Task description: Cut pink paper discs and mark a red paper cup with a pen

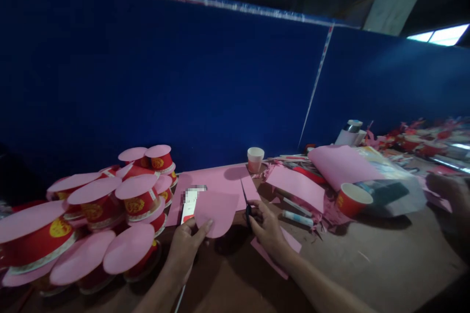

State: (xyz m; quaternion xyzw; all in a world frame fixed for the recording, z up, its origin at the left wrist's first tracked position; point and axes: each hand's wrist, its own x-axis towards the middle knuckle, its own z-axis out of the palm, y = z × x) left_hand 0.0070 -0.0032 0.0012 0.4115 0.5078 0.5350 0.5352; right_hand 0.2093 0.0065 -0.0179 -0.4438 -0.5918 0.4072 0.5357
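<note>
Scissors [248, 211], gripped by right fingers [260, 209], point forward-left; left fingers [204, 231] pinch pink paper [218, 210].

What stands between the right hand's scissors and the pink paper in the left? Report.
Nothing visible: the scissors in the right hand are just beside the pink paper, with no object seen between them. The phone lies on the paper's left, by the left hand.

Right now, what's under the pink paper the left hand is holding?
Past the edges of the pink paper in the left hand, flat pink sheets and brown table show. Whatever's straight underneath is covered; I can't tell.
</note>
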